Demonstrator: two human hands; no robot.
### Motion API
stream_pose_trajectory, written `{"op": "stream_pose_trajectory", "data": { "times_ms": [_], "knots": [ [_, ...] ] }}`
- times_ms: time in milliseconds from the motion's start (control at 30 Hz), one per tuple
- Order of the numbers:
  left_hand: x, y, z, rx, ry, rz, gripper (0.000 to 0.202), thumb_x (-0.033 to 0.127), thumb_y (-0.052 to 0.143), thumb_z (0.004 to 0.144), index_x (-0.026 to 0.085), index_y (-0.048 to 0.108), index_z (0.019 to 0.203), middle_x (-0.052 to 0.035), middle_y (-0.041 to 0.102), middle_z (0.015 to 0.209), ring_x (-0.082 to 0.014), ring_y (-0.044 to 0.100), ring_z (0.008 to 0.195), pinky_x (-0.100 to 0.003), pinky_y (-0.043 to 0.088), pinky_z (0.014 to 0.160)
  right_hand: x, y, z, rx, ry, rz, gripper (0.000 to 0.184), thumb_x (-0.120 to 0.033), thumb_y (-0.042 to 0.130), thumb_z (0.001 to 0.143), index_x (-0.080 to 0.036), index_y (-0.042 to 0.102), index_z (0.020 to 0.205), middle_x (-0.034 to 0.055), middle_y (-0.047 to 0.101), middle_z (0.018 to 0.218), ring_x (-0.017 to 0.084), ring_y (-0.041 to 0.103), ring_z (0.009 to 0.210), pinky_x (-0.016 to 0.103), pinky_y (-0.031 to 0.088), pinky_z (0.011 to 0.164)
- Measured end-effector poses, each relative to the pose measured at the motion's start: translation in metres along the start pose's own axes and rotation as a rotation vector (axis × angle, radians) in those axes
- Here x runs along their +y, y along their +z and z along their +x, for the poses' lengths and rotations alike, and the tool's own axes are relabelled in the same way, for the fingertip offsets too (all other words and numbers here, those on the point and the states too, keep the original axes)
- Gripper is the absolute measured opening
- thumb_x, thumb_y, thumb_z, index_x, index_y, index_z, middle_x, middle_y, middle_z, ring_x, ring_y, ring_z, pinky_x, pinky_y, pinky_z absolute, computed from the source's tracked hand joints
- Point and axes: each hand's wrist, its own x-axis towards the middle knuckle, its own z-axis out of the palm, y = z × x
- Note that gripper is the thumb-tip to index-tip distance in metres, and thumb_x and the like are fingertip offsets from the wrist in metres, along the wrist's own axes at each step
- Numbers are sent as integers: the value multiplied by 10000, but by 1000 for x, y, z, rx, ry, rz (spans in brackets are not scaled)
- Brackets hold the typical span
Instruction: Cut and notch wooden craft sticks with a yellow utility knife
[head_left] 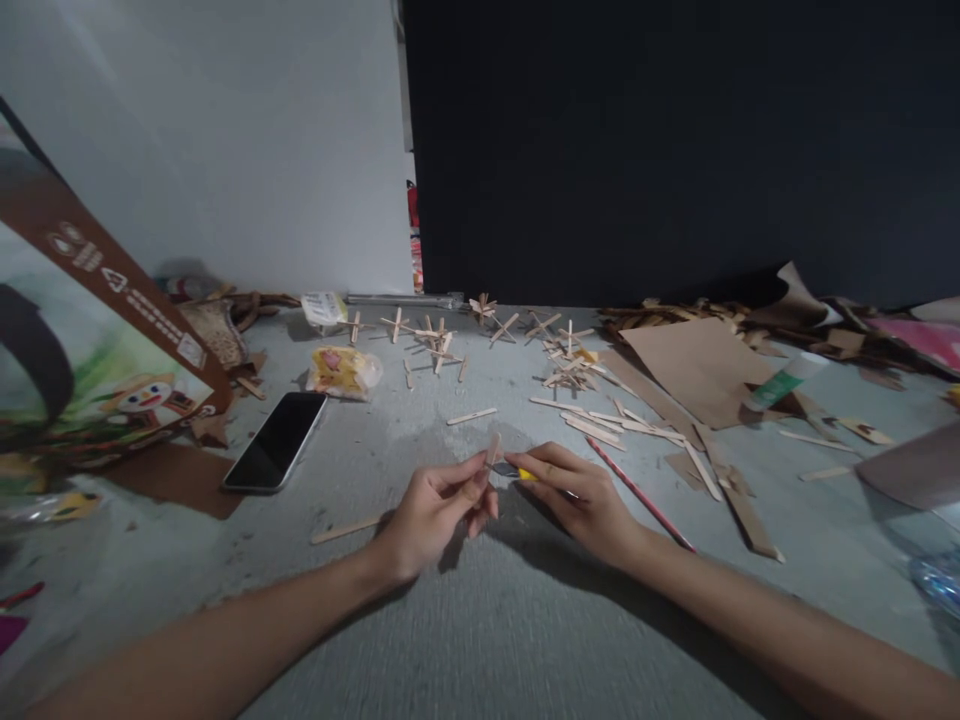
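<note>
1. Your left hand (439,508) is curled, with thumb and forefinger pinched on a short wooden stick (493,448) that stands nearly upright just above the grey surface (480,630).
2. Your right hand (579,495) is closed around a small yellow-handled cutter (519,472). Its tip meets the stick's lower end, but it is too small to tell whether it bites in.
3. Both hands sit close together at the centre of the head view.
4. A black phone (276,440) lies face up to the left, well apart from your left hand.
5. A red pencil (637,492) lies just beside your right hand.
6. Farther back lie glued stick crosses (429,336), loose sticks (600,422), a brown cardboard sheet (697,365) and a green glue tube (784,383).
</note>
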Motion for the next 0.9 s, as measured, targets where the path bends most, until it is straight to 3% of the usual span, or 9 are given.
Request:
{"op": "stream_pose_trajectory", "data": {
  "times_ms": [233,433,700,900],
  "knots": [
    [-3,-1,1,39,9,-46,510,624,762,871,147,799,1046,-6,645,706,-90,453,512,-262,384,536,1,-1,0,0,12,-23,400,-184,534,1073,-286,677,1432,108,735,1092,205,735,953,312,628,795],
    [-3,-1,-1,-2,-4,17,508,627,733,896,158,800,1078,-13,652,714,-94,469,511,-265,394,542,1,0,0,-5,-1,-11,408,-176,522,1077,-283,666,1444,106,732,1082,203,728,946,321,627,796],
    [-5,-2,2,10,17,-78,435,575,772,888,151,797,983,-7,647,697,-79,466,496,-248,369,523,3,1,0,13,-6,0,417,-155,544,1065,-300,671,1434,95,727,1083,199,721,944,316,618,790],
    [-2,-1,0,-18,-12,-31,494,588,761,896,152,805,1124,-5,650,693,-85,469,497,-256,381,528,1,0,0,-11,-7,-10,423,-152,529,1070,-284,662,1448,102,727,1098,200,729,968,304,617,812]
  ]
}}
